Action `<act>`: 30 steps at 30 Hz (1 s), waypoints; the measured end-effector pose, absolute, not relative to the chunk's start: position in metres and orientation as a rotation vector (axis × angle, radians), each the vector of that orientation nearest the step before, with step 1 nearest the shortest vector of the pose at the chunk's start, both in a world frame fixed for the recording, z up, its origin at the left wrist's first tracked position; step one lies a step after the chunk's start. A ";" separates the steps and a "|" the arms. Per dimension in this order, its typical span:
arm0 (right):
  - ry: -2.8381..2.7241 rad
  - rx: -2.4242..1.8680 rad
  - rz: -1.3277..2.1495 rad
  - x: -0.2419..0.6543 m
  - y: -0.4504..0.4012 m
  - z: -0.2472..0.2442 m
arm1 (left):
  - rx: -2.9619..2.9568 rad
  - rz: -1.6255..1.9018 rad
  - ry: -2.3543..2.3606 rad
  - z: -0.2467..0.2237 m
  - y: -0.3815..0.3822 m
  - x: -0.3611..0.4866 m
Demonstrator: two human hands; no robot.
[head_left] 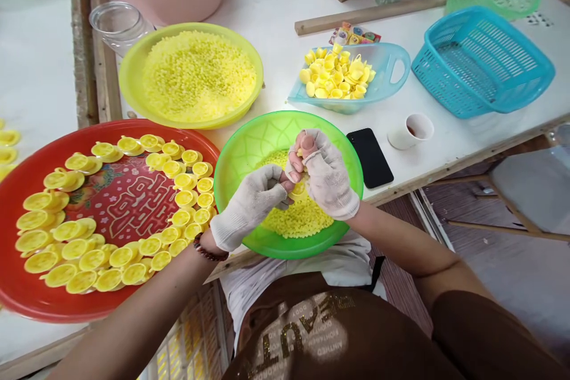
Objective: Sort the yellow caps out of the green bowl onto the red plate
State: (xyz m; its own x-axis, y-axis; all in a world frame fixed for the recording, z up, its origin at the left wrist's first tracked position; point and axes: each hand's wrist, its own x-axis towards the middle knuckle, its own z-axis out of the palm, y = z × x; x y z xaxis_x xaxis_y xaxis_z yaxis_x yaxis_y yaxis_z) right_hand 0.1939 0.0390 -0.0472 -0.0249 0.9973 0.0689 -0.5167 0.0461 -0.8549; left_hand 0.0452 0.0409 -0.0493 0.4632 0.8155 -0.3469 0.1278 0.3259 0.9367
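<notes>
Both my hands wear white fingerless gloves and meet above a green bowl with small yellow pieces in it. My left hand has its thumb and fingertips pinched together; whatever is between them is too small to name. My right hand is curled, thumb against fingers, with a small yellow bit showing at the tips. A yellow round piece shows partly beneath the fingers. To the left, a red tray bears rings of small yellow cups on saucers.
Behind sit a yellow bowl of yellow pieces and a blue scoop holding little cups. On the right are a black phone, a white cup and a blue basket. The table edge is close to my body.
</notes>
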 end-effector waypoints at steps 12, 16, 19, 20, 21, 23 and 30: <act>-0.973 -0.859 1.457 0.219 0.025 -0.042 | 1.089 0.818 1.126 -0.043 0.037 0.031; -1.524 -1.125 1.514 0.235 0.014 -0.050 | 1.025 0.932 1.128 -0.043 0.039 0.023; -1.689 -1.292 1.262 0.232 0.013 -0.053 | 1.093 0.985 1.167 -0.042 0.036 0.025; -1.683 -1.302 1.187 0.229 0.014 -0.053 | 1.129 0.988 1.181 -0.041 0.035 0.027; -1.683 -1.294 1.136 0.226 0.015 -0.054 | 1.161 0.980 1.192 -0.040 0.033 0.029; -1.724 -1.265 1.093 0.222 0.018 -0.054 | 1.199 0.951 1.202 -0.040 0.029 0.032; -1.414 -1.073 1.592 0.232 0.018 -0.052 | 1.124 0.894 1.188 -0.044 0.029 0.026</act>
State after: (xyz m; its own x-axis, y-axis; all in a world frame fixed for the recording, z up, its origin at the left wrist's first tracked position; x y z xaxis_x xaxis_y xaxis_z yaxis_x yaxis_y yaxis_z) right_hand 0.2317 0.0181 -0.0516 -0.3772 0.9194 -0.1116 0.0027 -0.1194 -0.9928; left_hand 0.0256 0.0294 -0.0435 0.1800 0.9547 -0.2371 0.0363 0.2344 0.9715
